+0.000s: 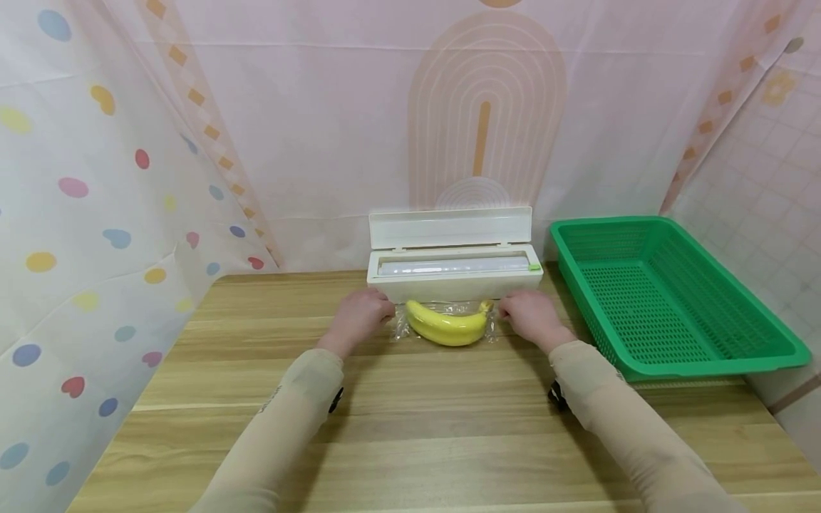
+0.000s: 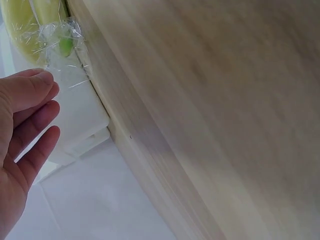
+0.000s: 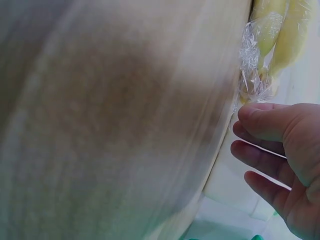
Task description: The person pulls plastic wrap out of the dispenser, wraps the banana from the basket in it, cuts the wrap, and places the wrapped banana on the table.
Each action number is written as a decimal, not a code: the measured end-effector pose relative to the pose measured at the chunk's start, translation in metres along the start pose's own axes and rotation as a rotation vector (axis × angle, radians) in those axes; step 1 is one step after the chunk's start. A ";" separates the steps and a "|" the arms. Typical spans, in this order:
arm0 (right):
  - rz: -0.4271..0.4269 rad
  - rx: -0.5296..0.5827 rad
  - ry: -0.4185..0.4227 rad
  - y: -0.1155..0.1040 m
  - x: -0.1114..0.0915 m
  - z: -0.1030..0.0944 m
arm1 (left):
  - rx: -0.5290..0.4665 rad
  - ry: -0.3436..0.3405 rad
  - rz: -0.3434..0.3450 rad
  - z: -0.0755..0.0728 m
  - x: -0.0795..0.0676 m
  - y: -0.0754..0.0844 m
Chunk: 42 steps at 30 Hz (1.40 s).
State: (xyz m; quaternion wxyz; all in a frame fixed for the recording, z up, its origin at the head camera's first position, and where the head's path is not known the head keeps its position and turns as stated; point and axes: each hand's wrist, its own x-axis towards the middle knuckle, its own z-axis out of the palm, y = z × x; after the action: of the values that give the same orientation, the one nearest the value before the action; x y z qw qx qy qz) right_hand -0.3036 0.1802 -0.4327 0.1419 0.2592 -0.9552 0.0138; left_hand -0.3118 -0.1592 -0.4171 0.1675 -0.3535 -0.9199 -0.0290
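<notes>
A yellow banana (image 1: 447, 328) lies on the table in clear plastic wrap (image 1: 401, 324), in front of the wrap box. The crinkled film sticks out past both of its ends. At the left end, my left hand (image 1: 364, 313) pinches the film's edge between thumb and index finger, its other fingers loosely bent in the left wrist view. My right hand (image 1: 531, 313) does the same beside the stem; thumb and index finger meet at the bunched wrap (image 3: 255, 75) in the right wrist view. Behind stands a white wrap dispenser box (image 1: 449, 288), lid up, a film roll inside.
A green plastic basket (image 1: 596, 313) with perforated sides stands at the right of the wooden table (image 1: 442, 442). A pale patterned curtain (image 1: 308, 128) hangs behind the table, and a dotted one (image 1: 128, 206) hangs on the left.
</notes>
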 end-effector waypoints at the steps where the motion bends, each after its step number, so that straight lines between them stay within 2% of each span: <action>1: -0.001 0.001 0.000 0.000 0.000 0.000 | -0.004 -0.006 -0.005 0.000 0.000 0.000; 10: -0.001 0.010 -0.020 -0.002 -0.001 0.000 | 0.003 -0.045 -0.008 -0.001 0.000 0.003; 15: 0.003 0.020 -0.037 -0.002 -0.003 0.001 | -0.008 -0.092 -0.016 -0.001 0.001 0.005; 24: 0.048 0.059 -0.114 0.003 -0.007 -0.005 | -0.020 -0.143 0.014 0.001 -0.005 -0.004; 27: 0.113 0.083 -0.166 0.005 -0.008 -0.013 | -0.030 -0.212 -0.015 -0.003 -0.007 -0.007; 31: 0.208 0.115 -0.209 0.005 -0.009 -0.026 | -0.053 -0.293 -0.124 -0.015 -0.009 -0.009; 34: 0.233 0.127 -0.182 0.005 -0.010 -0.034 | -0.079 -0.289 -0.201 -0.025 -0.008 -0.007; 37: 0.230 0.159 -0.133 0.001 -0.009 -0.037 | -0.110 -0.245 -0.235 -0.032 -0.005 0.000; 39: 0.209 0.206 -0.103 -0.004 -0.008 -0.037 | -0.127 -0.207 -0.219 -0.036 -0.002 0.007; 42: 0.162 0.306 -0.069 -0.015 -0.004 -0.037 | -0.138 -0.152 -0.149 -0.036 0.004 0.019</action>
State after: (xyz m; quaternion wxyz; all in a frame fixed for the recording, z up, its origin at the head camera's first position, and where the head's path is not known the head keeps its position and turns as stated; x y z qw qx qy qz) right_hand -0.2835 0.1732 -0.3994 0.0662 0.2003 -0.9640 0.1617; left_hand -0.2919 -0.1488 -0.3836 0.0698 -0.2962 -0.9494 -0.0777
